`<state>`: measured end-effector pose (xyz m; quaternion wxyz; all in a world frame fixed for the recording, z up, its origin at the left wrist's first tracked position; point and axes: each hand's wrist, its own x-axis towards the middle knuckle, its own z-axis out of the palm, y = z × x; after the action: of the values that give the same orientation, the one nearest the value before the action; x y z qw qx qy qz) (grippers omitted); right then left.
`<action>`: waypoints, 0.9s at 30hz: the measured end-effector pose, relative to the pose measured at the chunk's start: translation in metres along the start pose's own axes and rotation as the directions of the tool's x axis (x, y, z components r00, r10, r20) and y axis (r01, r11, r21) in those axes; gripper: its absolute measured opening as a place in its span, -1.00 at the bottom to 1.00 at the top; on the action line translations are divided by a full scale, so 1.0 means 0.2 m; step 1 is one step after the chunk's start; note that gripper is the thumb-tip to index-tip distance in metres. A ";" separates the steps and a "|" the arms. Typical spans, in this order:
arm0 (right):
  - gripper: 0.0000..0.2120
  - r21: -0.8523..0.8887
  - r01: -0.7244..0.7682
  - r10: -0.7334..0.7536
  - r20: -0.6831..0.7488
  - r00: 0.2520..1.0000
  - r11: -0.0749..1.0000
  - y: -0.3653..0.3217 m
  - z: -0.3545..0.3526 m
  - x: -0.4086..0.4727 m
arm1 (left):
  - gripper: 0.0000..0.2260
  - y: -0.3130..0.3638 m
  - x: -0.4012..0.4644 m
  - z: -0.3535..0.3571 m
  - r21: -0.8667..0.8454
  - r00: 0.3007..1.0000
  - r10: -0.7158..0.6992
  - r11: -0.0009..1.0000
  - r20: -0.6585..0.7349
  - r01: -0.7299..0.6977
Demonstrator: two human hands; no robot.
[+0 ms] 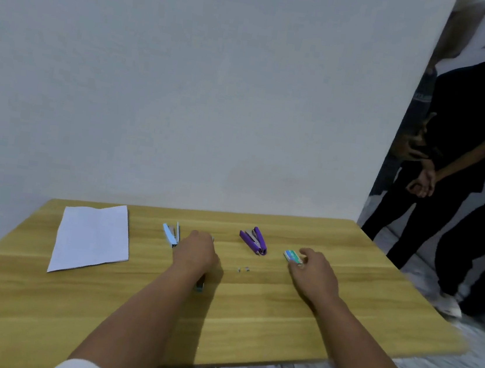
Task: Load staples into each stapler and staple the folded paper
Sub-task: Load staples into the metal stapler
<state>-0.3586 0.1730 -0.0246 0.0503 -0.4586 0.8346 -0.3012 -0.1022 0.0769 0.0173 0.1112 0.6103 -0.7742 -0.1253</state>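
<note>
Left hand: the left hand (196, 250) lies knuckles-up over a dark stapler (200, 284), whose near end pokes out under the wrist; whether the fingers are actually clamped on it, I cannot tell.
Right hand: the right hand (313, 269) reaches to the staple box (293, 256), fingertips touching it, no full grip yet, fingers loosely spread.
Between the hands: a few loose staples (243, 270), tiny, light and probably easy to scatter.
Other staplers: the blue stapler (171, 234) and purple stapler (254, 240) both lie hinged open, well apart.
Handling: staplers look stiff and solid, best held by the body; staple strips likely brittle, pinch by the sides.
Paper: the folded paper (92, 237) lies flat at far left, thin and floppy.
Surface: a wooden table (248, 322), smooth.
Room: plain pale wall; bystanders (454, 142) stand at right.
</note>
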 end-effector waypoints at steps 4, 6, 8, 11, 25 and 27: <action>-0.61 -0.124 0.020 -0.019 0.016 1.000 0.992 0.00 0.07 0.02 | -0.94 -0.01 0.04 0.03 -0.052 1.000 -0.003 0.999 -0.028 0.002; -0.67 -0.078 0.006 -0.007 -0.010 1.000 0.997 0.00 0.07 0.02 | -0.88 -0.03 0.05 0.05 -0.055 0.997 0.004 0.998 -0.082 -0.008; -0.69 -0.011 0.000 0.000 -0.033 0.999 1.000 -0.02 0.05 0.01 | -0.75 -0.04 0.04 0.05 0.015 0.976 0.062 0.998 -0.207 -0.060; -0.75 0.189 0.023 -0.014 -0.046 0.999 0.982 -0.10 0.04 -0.03 | -0.70 -0.02 0.02 0.02 -0.028 0.909 0.206 0.973 -0.362 -0.231; -0.81 0.625 0.339 -0.375 -0.078 0.924 0.703 -0.54 0.05 -0.22 | -0.87 0.03 -0.15 -0.16 -0.966 0.972 0.006 0.109 0.235 0.233; -0.83 0.635 0.328 -0.392 -0.044 0.919 0.699 -0.55 0.04 -0.23 | -0.84 -0.01 -0.17 -0.16 -0.968 0.971 0.013 0.079 0.240 0.238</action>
<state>-0.2471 0.1620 0.0200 0.1805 -0.5827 0.5754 -0.5448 -0.0826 0.1077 0.0465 0.4108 0.4179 -0.4426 -0.6788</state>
